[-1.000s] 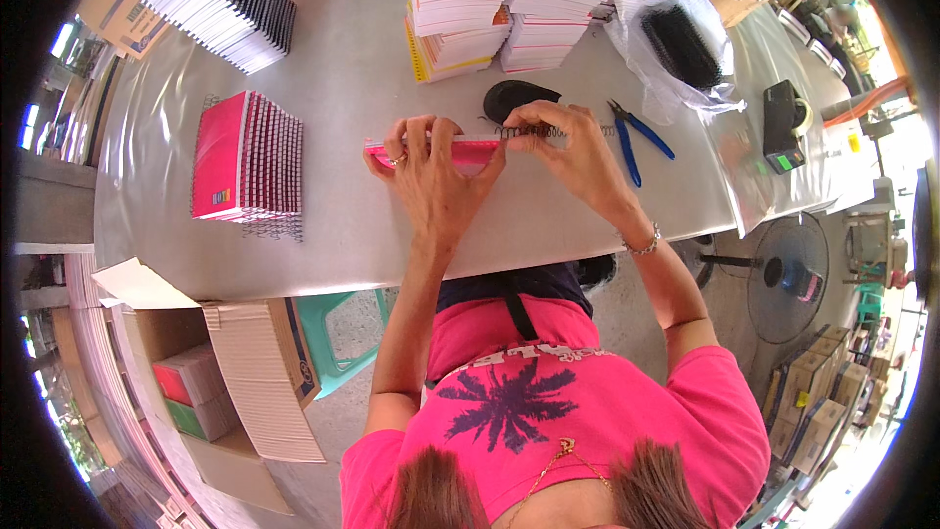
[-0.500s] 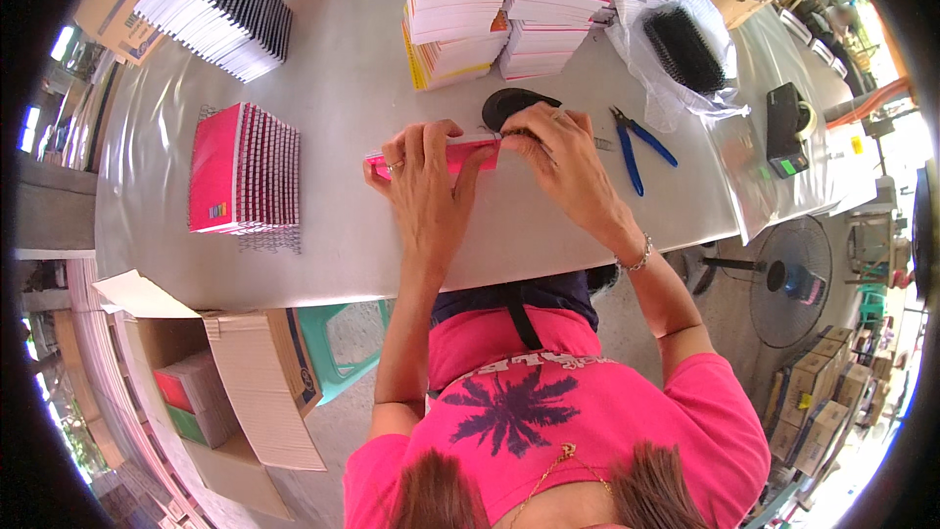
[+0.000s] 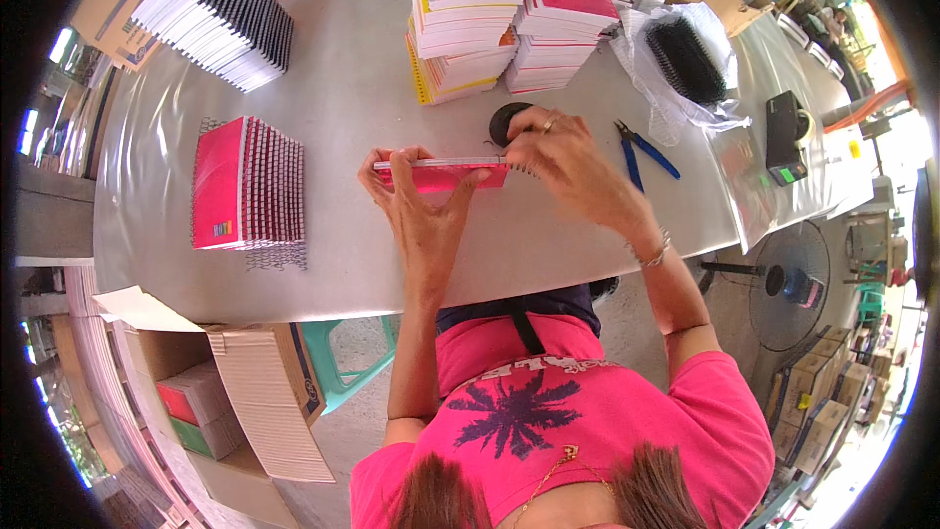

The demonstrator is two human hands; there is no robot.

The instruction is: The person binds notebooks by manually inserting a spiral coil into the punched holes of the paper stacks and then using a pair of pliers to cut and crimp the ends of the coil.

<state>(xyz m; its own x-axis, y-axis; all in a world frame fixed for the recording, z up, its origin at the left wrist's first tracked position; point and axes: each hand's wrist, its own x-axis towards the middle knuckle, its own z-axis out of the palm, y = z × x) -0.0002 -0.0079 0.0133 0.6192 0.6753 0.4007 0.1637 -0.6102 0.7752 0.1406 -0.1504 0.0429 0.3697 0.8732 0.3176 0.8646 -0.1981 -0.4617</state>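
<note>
My left hand (image 3: 423, 225) grips a pink-covered notebook (image 3: 446, 179) on edge above the table, thumb on the near cover and fingers over the far side. At the notebook's right end a thin spiral binding coil (image 3: 525, 170) sticks out. My right hand (image 3: 578, 167) is closed at that coil, its fingertips somewhat blurred. Just behind the right fingers lies a dark round object (image 3: 503, 122), partly covered by the hand. Blue-handled cutting pliers (image 3: 644, 154) rest on the table to the right of this hand, jaws pointing away.
Pink spiral notebooks (image 3: 217, 181) stand stacked at left, black-coiled ones (image 3: 220, 15) behind. Tall piles of notebooks (image 3: 468, 29) rise at the back. Black coils (image 3: 685, 61) lie on plastic, near a tape dispenser (image 3: 784, 142). An open carton (image 3: 259, 392) and a fan (image 3: 783, 279) flank me.
My right hand has shifted slightly up at the coil, and the coil end that stuck out beyond it is hidden. The left hand still holds the notebook. The whole view has shifted slightly.
</note>
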